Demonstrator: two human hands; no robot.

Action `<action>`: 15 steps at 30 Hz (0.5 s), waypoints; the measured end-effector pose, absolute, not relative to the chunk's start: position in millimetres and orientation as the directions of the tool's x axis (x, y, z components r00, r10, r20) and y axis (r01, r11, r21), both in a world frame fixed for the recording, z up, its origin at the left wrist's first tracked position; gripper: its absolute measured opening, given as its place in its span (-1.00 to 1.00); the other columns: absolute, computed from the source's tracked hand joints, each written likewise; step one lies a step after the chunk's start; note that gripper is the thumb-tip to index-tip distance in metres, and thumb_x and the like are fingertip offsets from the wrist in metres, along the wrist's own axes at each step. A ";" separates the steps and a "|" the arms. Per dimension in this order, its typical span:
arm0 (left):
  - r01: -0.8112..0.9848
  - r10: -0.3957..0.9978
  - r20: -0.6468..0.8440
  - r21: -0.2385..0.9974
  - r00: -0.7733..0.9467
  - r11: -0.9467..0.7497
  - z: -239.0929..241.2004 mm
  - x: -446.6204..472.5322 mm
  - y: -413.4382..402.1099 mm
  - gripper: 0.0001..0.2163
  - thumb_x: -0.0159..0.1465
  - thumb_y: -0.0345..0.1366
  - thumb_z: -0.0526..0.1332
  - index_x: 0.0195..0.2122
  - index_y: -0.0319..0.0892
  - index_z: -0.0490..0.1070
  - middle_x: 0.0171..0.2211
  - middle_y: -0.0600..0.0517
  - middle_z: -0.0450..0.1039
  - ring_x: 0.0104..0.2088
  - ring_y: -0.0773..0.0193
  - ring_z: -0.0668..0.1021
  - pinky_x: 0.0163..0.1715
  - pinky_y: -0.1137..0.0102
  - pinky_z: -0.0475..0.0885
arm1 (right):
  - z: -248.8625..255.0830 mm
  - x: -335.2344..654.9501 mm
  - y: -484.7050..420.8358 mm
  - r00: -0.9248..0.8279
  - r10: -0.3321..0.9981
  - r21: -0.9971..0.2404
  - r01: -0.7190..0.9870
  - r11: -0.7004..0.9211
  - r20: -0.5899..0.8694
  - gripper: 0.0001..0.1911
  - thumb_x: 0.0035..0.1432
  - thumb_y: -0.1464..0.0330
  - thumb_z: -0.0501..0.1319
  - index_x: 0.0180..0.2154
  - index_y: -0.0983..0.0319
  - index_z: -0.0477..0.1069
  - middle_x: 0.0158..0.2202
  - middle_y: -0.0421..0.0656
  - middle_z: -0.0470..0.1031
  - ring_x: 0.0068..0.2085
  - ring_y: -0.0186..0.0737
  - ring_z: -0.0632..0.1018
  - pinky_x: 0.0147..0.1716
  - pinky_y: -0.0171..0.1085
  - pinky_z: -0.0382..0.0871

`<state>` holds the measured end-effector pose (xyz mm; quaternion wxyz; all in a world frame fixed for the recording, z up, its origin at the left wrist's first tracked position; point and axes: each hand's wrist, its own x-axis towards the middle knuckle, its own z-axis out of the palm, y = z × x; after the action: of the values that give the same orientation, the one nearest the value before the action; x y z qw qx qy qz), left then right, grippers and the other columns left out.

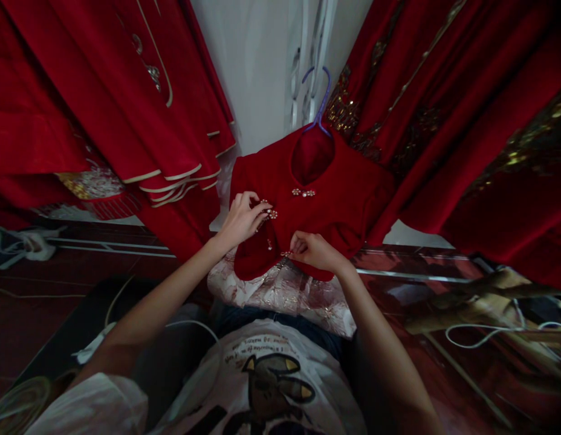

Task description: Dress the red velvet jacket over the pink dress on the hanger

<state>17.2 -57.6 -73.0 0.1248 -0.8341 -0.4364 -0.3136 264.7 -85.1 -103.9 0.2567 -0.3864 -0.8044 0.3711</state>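
Observation:
A short red velvet jacket hangs on a purple hanger in front of me, over a pale floral skirt. Pearl clasps close its front below the collar. My left hand pinches a pearl clasp on the jacket's left side, fingers closed. At the lower front edge my right hand is closed in a pinch on a small clasp or the hem; what it holds is too small to name.
Red garments with cream trim hang at the left, and red gowns with gold embroidery at the right. A white wall is behind. White cables lie on the dark glossy floor.

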 end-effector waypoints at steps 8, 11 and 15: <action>0.614 0.548 0.451 0.001 0.704 -0.790 -45.2 13.3 -35.7 -0.89 0.27 -0.36 0.15 -0.21 -0.12 0.43 -0.02 -0.01 0.40 0.10 0.15 0.36 0.32 -0.10 -0.10 | -102.8 261.4 -87.3 -0.570 0.812 -0.783 0.445 0.435 0.127 -0.90 0.03 0.44 0.27 -0.38 0.23 0.34 -0.48 -0.23 0.46 -0.42 -0.34 0.50 -0.41 -0.38 0.37; 0.590 0.562 0.416 0.071 0.715 -0.804 -42.4 15.7 -26.8 -0.89 0.26 -0.37 0.12 -0.28 -0.10 0.43 -0.26 0.05 0.45 -0.08 0.22 0.45 0.34 -0.10 -0.14 | -103.4 263.0 -86.4 -0.572 0.810 -0.793 0.432 0.430 0.128 -0.90 0.03 0.44 0.26 -0.37 0.23 0.33 -0.47 -0.24 0.47 -0.42 -0.34 0.51 -0.41 -0.38 0.37; 0.587 0.518 0.495 0.020 0.697 -0.809 -39.8 31.7 -23.0 -0.84 0.29 -0.35 0.09 -0.21 -0.09 0.45 -0.28 0.05 0.44 -0.15 0.25 0.46 0.34 -0.06 -0.09 | -100.9 265.4 -87.1 -0.585 0.805 -0.801 0.435 0.412 0.097 -0.87 -0.02 0.51 0.25 -0.38 0.23 0.34 -0.47 -0.24 0.48 -0.42 -0.34 0.51 -0.41 -0.38 0.37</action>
<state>31.7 -23.0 -39.8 0.0697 -0.9186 -0.3007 -0.2466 265.4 -87.1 -100.9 0.2428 -0.3852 -0.8044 0.3815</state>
